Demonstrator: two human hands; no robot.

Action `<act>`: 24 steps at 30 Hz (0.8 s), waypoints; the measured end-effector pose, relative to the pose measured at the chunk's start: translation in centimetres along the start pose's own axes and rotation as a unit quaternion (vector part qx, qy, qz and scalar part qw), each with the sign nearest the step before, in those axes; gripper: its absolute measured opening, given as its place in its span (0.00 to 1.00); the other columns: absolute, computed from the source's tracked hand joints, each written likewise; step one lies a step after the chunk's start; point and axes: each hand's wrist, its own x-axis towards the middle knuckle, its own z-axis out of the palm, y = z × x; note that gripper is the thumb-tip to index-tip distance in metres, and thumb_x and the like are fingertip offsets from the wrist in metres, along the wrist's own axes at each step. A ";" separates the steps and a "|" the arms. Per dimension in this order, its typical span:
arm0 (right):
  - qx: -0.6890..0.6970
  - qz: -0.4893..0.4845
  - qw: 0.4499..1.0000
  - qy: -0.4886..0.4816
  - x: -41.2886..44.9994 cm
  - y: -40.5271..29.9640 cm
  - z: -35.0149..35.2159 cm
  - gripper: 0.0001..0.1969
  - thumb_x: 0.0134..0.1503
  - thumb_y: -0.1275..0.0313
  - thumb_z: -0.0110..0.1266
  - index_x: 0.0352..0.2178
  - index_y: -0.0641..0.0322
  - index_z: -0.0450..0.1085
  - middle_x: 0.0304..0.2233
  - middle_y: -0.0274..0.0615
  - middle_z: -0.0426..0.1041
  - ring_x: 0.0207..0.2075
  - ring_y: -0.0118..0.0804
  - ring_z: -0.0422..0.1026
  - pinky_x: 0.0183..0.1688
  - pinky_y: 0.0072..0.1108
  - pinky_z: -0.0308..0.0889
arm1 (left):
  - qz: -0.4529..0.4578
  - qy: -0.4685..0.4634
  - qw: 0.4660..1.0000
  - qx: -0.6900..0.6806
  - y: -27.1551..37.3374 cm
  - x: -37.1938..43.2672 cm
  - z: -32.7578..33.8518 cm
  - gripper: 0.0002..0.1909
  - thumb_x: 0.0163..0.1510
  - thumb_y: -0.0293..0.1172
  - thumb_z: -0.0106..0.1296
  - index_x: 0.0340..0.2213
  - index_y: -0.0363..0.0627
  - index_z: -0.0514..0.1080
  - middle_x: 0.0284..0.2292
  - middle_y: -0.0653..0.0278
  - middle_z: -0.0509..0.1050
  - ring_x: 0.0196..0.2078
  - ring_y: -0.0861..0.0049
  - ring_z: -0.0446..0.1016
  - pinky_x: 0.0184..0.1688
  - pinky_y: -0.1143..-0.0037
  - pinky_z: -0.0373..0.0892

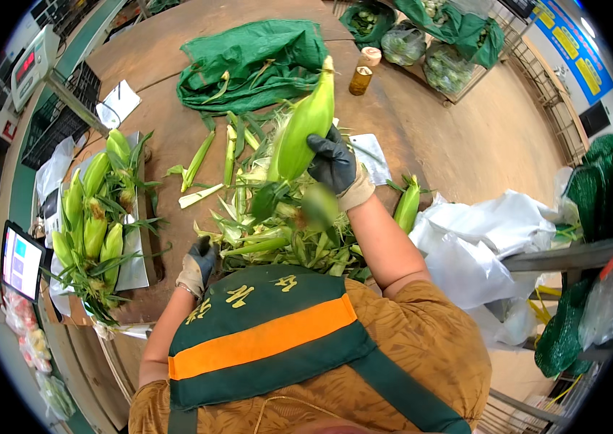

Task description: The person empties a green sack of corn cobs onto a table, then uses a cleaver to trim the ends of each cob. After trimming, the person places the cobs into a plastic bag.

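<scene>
My gloved right hand (333, 163) grips a large ear of corn (306, 125) in its green husk and holds it up over the table, tip pointing away from me. My gloved left hand (201, 263) is low at the table's near side, beside a heap of stripped husks (279, 238); its fingers are partly hidden. Several husked ears (92, 209) lie on a metal scale platform (135, 260) at the left. One more ear of corn (408, 205) rests on the table to the right of my right forearm.
A green woven sack (252, 65) lies at the table's far side. A brown can (360, 80) stands beyond the corn. White plastic bags (480, 233) bulge at the right. A scale display (32, 68) and a screen (22, 260) stand at the left. Bagged vegetables (447, 65) sit on a cart.
</scene>
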 end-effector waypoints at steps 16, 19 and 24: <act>-0.753 -0.203 0.617 0.100 -11.4 2.2 -2.2 0.43 0.51 0.69 0.63 0.66 0.58 0.50 0.63 0.58 0.58 0.65 0.59 0.57 0.67 0.43 0.51 | 0.066 -0.146 0.977 -0.142 17.3 -6.3 -0.2 0.22 0.57 0.34 0.60 0.49 0.31 0.72 0.40 0.63 0.79 0.39 0.79 0.74 0.44 0.76 0.69; -0.886 -0.219 0.404 -0.064 -13.7 2.6 1.0 0.38 0.50 0.65 0.61 0.63 0.48 0.60 0.66 0.50 0.57 0.66 0.59 0.54 0.67 0.50 0.48 | 0.124 -0.185 0.973 -0.053 19.3 -8.8 -1.0 0.23 0.56 0.34 0.61 0.49 0.31 0.72 0.41 0.63 0.79 0.41 0.78 0.75 0.46 0.76 0.70; -0.891 -0.216 0.392 -0.080 -14.1 2.2 -0.6 0.32 0.49 0.73 0.52 0.60 0.56 0.64 0.35 0.39 0.76 0.38 0.46 0.75 0.49 0.39 0.68 | 0.145 -0.295 0.944 -0.023 18.9 -9.7 -1.1 0.23 0.52 0.31 0.65 0.48 0.35 0.72 0.41 0.62 0.80 0.43 0.81 0.76 0.47 0.75 0.71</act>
